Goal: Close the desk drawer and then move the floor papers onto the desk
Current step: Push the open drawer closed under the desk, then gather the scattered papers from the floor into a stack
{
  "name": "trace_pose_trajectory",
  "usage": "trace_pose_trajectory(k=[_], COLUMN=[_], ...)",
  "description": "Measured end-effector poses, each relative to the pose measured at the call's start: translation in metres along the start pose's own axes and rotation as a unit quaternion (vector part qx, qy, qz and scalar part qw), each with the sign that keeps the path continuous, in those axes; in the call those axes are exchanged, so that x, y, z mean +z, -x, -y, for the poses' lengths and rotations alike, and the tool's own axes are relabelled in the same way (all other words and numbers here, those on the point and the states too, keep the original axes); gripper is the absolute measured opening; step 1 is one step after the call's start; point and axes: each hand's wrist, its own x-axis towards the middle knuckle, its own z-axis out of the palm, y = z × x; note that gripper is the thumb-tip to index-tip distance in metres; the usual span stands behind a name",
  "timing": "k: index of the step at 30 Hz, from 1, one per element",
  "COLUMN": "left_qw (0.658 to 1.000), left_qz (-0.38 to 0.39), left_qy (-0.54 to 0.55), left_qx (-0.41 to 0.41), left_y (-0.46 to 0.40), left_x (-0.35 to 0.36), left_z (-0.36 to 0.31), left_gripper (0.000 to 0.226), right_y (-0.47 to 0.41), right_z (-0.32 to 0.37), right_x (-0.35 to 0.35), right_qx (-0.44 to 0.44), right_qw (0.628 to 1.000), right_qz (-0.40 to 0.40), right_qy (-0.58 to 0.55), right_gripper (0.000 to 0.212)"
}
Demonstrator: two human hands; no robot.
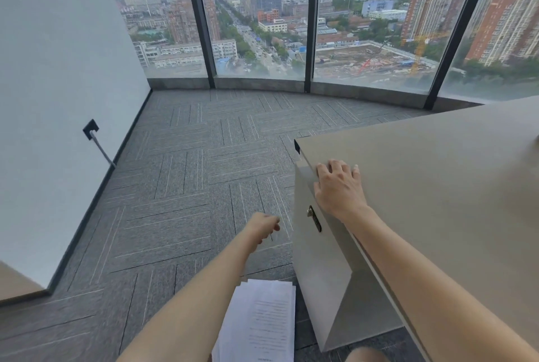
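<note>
A beige desk (437, 175) fills the right side. Below its top edge is the drawer front (309, 204), with a small metal lock (313, 217); it looks flush with the desk side. My right hand (338, 186) lies flat on the desk's left edge, fingers spread, holding nothing. My left hand (264, 226) hangs over the carpet left of the drawer, fingers loosely curled, with nothing in it. A stack of white printed papers (262, 321) lies on the carpet at the bottom, beside the desk's base and partly under my left forearm.
Grey patterned carpet (189, 186) spreads ahead to floor-to-ceiling windows (262, 26). A white wall (58, 84) on the left carries a black socket with a cable (96, 140). A beige furniture corner (14, 283) shows at lower left.
</note>
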Motion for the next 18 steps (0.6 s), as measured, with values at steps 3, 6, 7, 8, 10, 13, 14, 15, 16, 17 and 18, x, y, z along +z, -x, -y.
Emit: trace_pose_trajectory(k=[3,6,7,8,10,13,14,15,16,17,18], left_qw=[0.999,0.997,0.997,0.997,0.997,0.995,0.994,0.994,0.993,0.993,0.993], left_qz=[-0.013,-0.027,-0.033,-0.038,-0.048,-0.073,-0.079,-0.083,-0.086,-0.089,-0.091], left_qy=[-0.037,-0.05,-0.051,-0.048,-0.041,-0.035,-0.033,-0.034,-0.035,-0.035,-0.034], left_qx=[0.018,0.045,0.05,0.052,0.053,0.059,0.062,0.063,0.067,0.068,0.068], left_y=[0.036,0.075,0.087,0.099,0.123,0.154,0.164,0.172,0.18,0.186,0.191], left_x=[-0.027,-0.053,-0.062,-0.07,-0.084,-0.104,-0.11,-0.115,-0.12,-0.123,-0.126], left_z=[0.004,0.01,0.013,0.016,0.023,0.034,0.037,0.041,0.046,0.05,0.054], left_gripper=[0.031,0.037,0.038,0.037,0.029,0.02,0.017,0.014,0.013,0.014,0.016], right_y=[0.013,0.037,0.047,0.057,0.077,0.104,0.112,0.12,0.128,0.135,0.141], right_z=[0.012,0.041,0.053,0.065,0.088,0.116,0.124,0.131,0.137,0.143,0.147], right_x=[-0.008,-0.017,-0.021,-0.023,-0.026,-0.03,-0.031,-0.032,-0.033,-0.034,-0.034], right_qx=[0.017,0.009,-0.001,-0.012,-0.032,-0.057,-0.064,-0.068,-0.071,-0.072,-0.074], right_qw=[0.999,0.998,0.998,0.997,0.996,0.995,0.994,0.993,0.992,0.991,0.99], right_qz=[0.042,0.057,0.066,0.076,0.084,0.08,0.08,0.084,0.088,0.093,0.096], right_qy=[0.01,-0.008,-0.011,-0.014,-0.02,-0.034,-0.041,-0.049,-0.057,-0.067,-0.074], right_gripper=[0.053,0.048,0.048,0.048,0.049,0.048,0.047,0.048,0.05,0.051,0.052])
